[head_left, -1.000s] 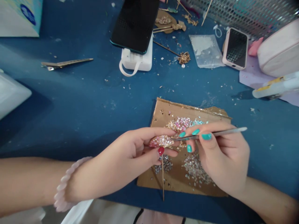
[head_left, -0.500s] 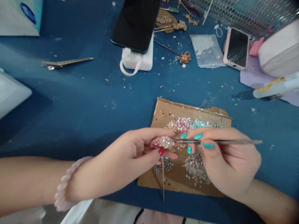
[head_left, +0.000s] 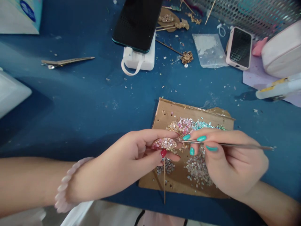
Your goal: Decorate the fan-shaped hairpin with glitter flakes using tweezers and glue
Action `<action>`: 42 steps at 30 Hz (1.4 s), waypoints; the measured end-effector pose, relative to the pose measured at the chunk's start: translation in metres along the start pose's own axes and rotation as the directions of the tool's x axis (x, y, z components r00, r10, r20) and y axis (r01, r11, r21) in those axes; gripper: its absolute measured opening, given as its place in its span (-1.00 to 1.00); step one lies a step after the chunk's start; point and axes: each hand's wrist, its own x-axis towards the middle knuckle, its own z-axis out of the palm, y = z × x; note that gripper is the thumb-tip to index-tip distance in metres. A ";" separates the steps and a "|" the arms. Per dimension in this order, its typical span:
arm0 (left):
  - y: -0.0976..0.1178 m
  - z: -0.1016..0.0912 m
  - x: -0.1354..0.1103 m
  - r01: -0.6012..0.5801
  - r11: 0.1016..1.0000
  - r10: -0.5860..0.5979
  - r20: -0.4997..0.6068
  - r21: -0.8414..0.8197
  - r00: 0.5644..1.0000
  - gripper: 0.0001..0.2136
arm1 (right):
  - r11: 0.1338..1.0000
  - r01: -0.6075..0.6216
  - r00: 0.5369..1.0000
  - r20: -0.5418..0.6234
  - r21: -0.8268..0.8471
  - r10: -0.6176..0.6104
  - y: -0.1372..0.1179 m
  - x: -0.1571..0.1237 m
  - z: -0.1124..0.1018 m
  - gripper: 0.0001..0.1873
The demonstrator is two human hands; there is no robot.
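My left hand (head_left: 131, 160) is closed around a hairpin (head_left: 165, 143), its fan-shaped head covered in pink and pale stones. The pin's thin gold stick points down toward the table's front edge. Between the thumb and fingers of my right hand (head_left: 231, 160) is a pair of slim metal tweezers (head_left: 244, 146), with the tip at the right edge of the fan. Whether the tips grip a stone is too small to tell. Beneath both hands lies a piece of cardboard (head_left: 174, 186) bearing piles of pink, turquoise and clear stones (head_left: 198, 169), partly hidden by my hands.
A black phone (head_left: 138, 25) rests on a white charger (head_left: 148, 61) at the back. Farther right are a gold hairpin (head_left: 187, 57), a plastic bag (head_left: 209, 50), a pink-cased phone (head_left: 239, 47) and a metal mesh basket (head_left: 265, 15). A hair clip (head_left: 68, 61) lies left.
My right hand and the tweezers have shifted slightly right, and the tweezers' rear end has dipped a little. My left hand still holds the hairpin in nearly the same place.
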 end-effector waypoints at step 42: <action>-0.001 -0.002 0.000 -0.060 0.987 0.052 0.059 0.151 0.997 -0.68 | 0.991 0.128 0.978 0.167 -0.028 -0.121 0.002 0.003 -0.008 -0.79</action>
